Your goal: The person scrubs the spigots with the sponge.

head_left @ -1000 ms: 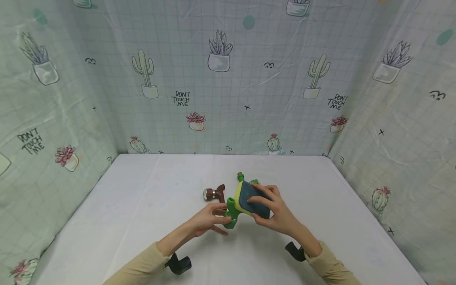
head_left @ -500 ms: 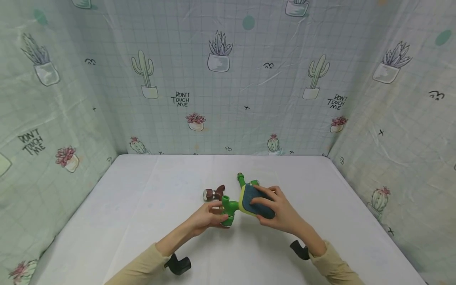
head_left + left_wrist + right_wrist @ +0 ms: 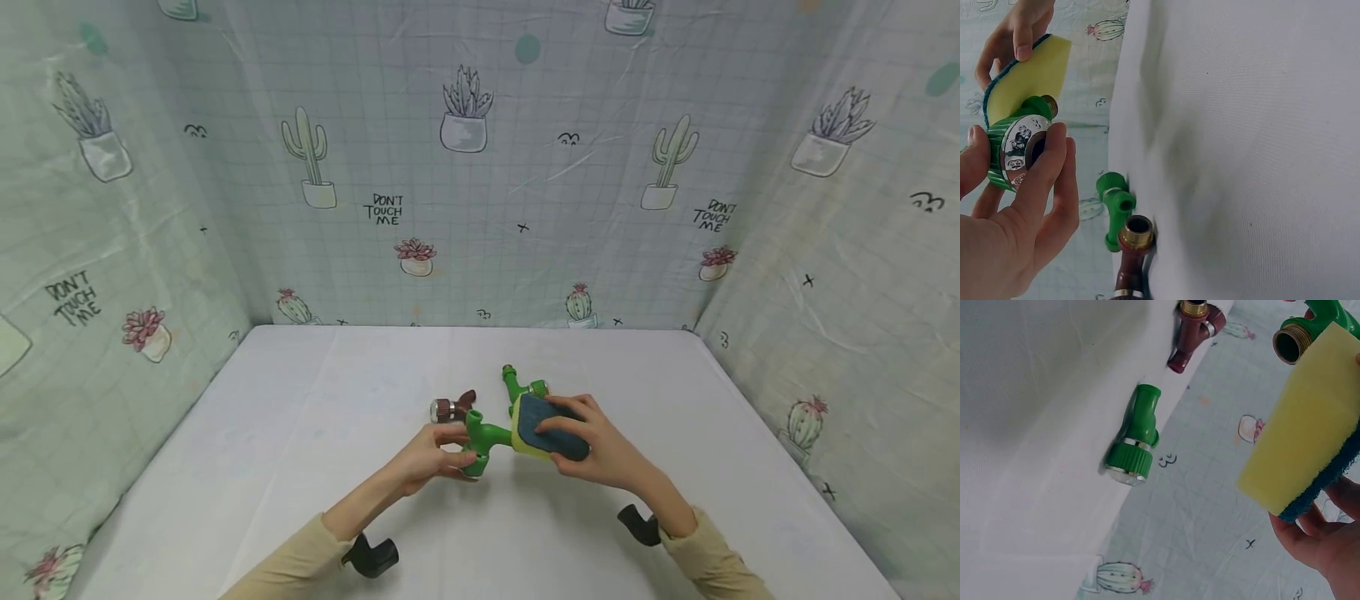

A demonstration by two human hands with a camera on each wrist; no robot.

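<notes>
My left hand (image 3: 448,454) grips the round spray head of a green hose nozzle (image 3: 486,437) and holds it just above the white table (image 3: 300,433). In the left wrist view the nozzle's head (image 3: 1017,145) sits between my thumb and fingers. My right hand (image 3: 573,452) holds a yellow sponge with a blue scrub side (image 3: 550,435), laid against the nozzle's body. In the right wrist view the sponge's yellow face (image 3: 1310,425) lies beside the nozzle's brass end (image 3: 1290,342).
A second green nozzle (image 3: 519,385) and a brown nozzle (image 3: 453,408) lie on the table behind my hands, also seen as the green nozzle (image 3: 1135,439) and the brown nozzle (image 3: 1131,262). Cactus-print cloth walls (image 3: 480,208) close three sides.
The held nozzle has dropped lower and lies flatter. My right hand has slid the sponge to the right along it.
</notes>
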